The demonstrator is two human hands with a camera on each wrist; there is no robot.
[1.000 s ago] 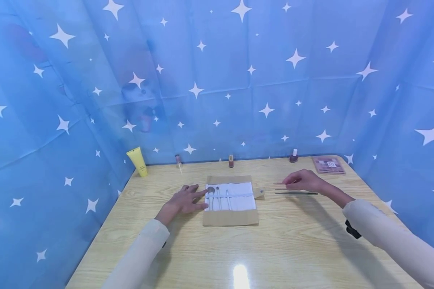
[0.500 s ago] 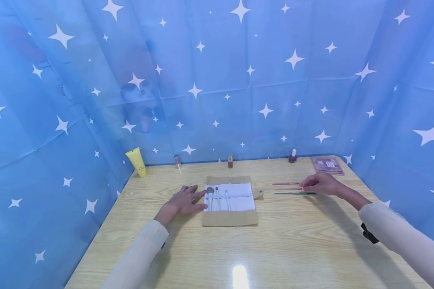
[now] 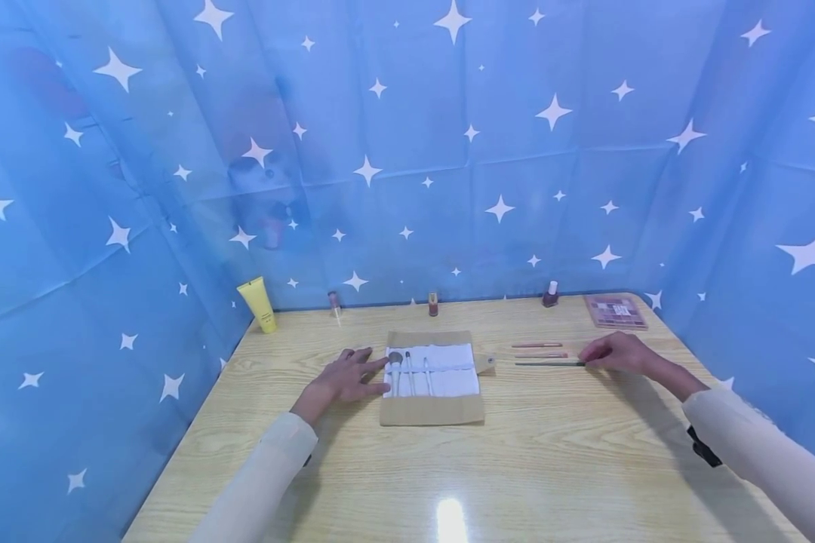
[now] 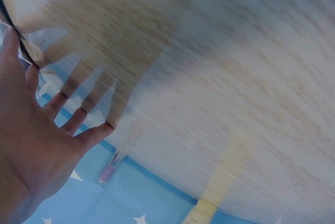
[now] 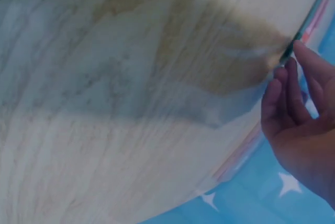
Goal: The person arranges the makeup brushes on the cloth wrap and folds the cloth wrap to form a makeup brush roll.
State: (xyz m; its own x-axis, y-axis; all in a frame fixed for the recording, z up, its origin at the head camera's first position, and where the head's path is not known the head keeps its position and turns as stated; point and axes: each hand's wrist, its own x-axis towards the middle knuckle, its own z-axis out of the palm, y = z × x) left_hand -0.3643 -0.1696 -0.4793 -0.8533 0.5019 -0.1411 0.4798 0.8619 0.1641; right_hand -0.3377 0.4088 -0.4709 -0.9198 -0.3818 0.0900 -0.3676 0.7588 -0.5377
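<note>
A tan brush roll (image 3: 432,410) with a white lining lies unfolded on the table, three brushes (image 3: 410,373) tucked under its strap. My left hand (image 3: 345,377) rests at the roll's left edge, fingers spread and touching it. To the right of the roll, two pink sticks (image 3: 538,345) and a dark green stick (image 3: 546,364) lie side by side. My right hand (image 3: 618,354) pinches the right end of the green stick; in the right wrist view, thumb and fingertips of the hand (image 5: 301,103) meet at the green stick (image 5: 313,15).
Along the table's back edge stand a yellow tube (image 3: 258,305), a small pink-capped tube (image 3: 335,300), a red-brown bottle (image 3: 433,304) and a dark nail polish bottle (image 3: 551,294). A palette (image 3: 616,311) lies at the back right corner. A starry blue curtain (image 3: 407,151) hangs behind.
My right hand has moved right and a little toward me, from the upper pink stick to the green stick's right end. My left hand has stayed in place.
</note>
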